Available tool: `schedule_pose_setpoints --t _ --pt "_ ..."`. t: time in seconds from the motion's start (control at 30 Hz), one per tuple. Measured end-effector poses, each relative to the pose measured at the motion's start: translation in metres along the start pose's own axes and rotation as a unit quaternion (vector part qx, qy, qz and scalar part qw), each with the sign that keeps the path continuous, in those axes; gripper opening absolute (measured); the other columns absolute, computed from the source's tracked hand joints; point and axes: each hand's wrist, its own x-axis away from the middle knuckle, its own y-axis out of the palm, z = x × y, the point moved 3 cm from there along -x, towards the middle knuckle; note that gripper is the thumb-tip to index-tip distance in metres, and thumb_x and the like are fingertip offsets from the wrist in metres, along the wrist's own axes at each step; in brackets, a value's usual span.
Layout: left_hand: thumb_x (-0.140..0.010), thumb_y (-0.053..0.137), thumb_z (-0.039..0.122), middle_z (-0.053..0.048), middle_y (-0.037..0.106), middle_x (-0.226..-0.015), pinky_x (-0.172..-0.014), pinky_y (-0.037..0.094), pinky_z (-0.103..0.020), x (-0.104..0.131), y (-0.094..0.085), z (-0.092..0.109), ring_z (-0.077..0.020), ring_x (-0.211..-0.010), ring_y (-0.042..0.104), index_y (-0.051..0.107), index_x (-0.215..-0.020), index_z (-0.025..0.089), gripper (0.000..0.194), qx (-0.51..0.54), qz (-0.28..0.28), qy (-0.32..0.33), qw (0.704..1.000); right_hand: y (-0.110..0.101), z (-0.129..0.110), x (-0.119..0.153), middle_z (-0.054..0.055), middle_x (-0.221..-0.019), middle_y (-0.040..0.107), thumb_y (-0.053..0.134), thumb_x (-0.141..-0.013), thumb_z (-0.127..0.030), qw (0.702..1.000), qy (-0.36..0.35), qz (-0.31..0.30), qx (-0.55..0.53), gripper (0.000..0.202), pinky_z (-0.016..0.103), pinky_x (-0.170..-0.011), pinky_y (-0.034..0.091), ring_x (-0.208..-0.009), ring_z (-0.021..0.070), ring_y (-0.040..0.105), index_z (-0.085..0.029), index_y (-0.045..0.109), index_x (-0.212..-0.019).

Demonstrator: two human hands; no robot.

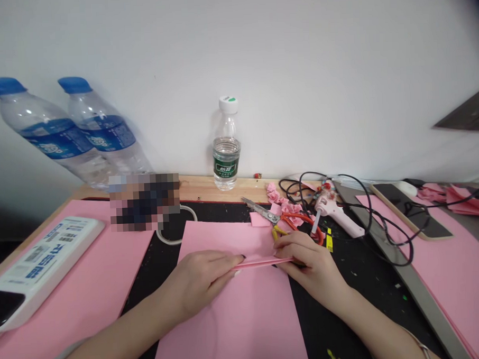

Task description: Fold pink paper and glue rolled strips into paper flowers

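A folded strip of pink paper [263, 263] is stretched between my two hands, its layered edge facing me. My left hand [206, 276] pinches its left end between thumb and fingers. At the right end my right hand [308, 256] grips it in the same way, with the fingers curled over. Beneath both hands a large pink sheet [238, 322] lies flat on the black mat [144, 273]. Just beyond my right hand are scissors [270, 215] with orange and yellow handles showing, partly covered by my fingers.
A pink glue gun [334, 212] with black cables lies at the right, near crumpled pink paper pieces [282, 199]. A phone [411, 209] rests on pink sheets. A water bottle [226, 148] stands by the wall; two larger bottles [98, 127] lean left, behind a white power bank-like box [48, 267].
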Motion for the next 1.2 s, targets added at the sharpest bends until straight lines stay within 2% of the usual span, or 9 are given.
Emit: schedule_pose_setpoints --t 0.17,0.37,0.5,0.73,0.97,1.2 --pt "-0.095 0.042 0.021 -0.008 0.071 -0.108 -0.084 0.054 -0.032 0.000 0.000 0.001 -0.0204 -0.095 0.067 0.066 -0.112 0.015 0.030 0.014 0.011 0.009 1.000 0.001 -0.002 -0.001 0.004 -0.083 0.068 0.060 -0.085 -0.016 1.000 0.011 0.002 -0.025 0.010 0.035 -0.078 0.053 -0.082 0.0188 0.065 -0.022 0.061 -0.076" --pt "-0.093 0.043 0.015 -0.006 0.073 -0.101 -0.077 0.056 -0.028 0.000 -0.001 0.000 -0.0181 -0.088 0.069 0.067 -0.107 0.016 0.028 0.037 0.043 0.045 0.997 0.006 0.000 0.000 0.002 -0.080 0.068 0.058 -0.087 -0.015 0.999 -0.003 -0.022 -0.043 0.013 0.038 -0.088 0.046 -0.076 0.0157 0.065 -0.021 0.059 -0.075" --pt "-0.092 0.045 0.013 -0.005 0.073 -0.098 -0.074 0.056 -0.027 0.000 -0.001 0.000 -0.0174 -0.085 0.069 0.068 -0.105 0.015 0.026 0.040 0.057 0.055 0.996 0.006 0.001 0.001 0.001 -0.080 0.068 0.059 -0.086 -0.014 0.999 -0.003 -0.019 -0.042 0.012 0.035 -0.088 0.045 -0.076 0.0145 0.065 -0.021 0.059 -0.076" --pt "-0.091 0.046 0.012 -0.005 0.072 -0.098 -0.072 0.056 -0.029 0.000 0.000 0.002 -0.0181 -0.084 0.069 0.067 -0.105 0.015 0.025 0.014 0.068 0.059 0.996 0.006 -0.010 0.001 0.003 -0.089 0.071 0.064 -0.084 -0.018 0.998 -0.036 -0.006 0.054 0.005 0.038 -0.086 0.041 -0.092 0.0209 0.060 -0.021 0.064 -0.088" --pt "-0.094 0.044 0.016 -0.006 0.072 -0.093 -0.065 0.056 -0.031 -0.002 0.000 0.010 -0.0194 -0.078 0.068 0.066 -0.102 0.015 0.023 -0.036 0.078 0.083 0.993 0.009 -0.019 0.003 0.000 -0.085 0.071 0.056 -0.090 -0.019 0.995 -0.042 0.004 0.095 0.011 0.041 -0.092 0.032 -0.097 0.0201 0.059 -0.023 0.064 -0.086" --pt "-0.093 0.047 0.016 -0.004 0.069 -0.088 -0.068 0.053 -0.030 -0.003 -0.002 0.012 -0.0177 -0.078 0.064 0.066 -0.096 0.017 0.019 -0.037 0.089 0.069 0.993 0.009 -0.021 0.001 -0.001 -0.080 0.071 0.050 -0.094 -0.022 0.992 -0.042 0.006 0.119 0.020 0.037 -0.088 0.034 -0.092 0.0168 0.060 -0.023 0.065 -0.080"
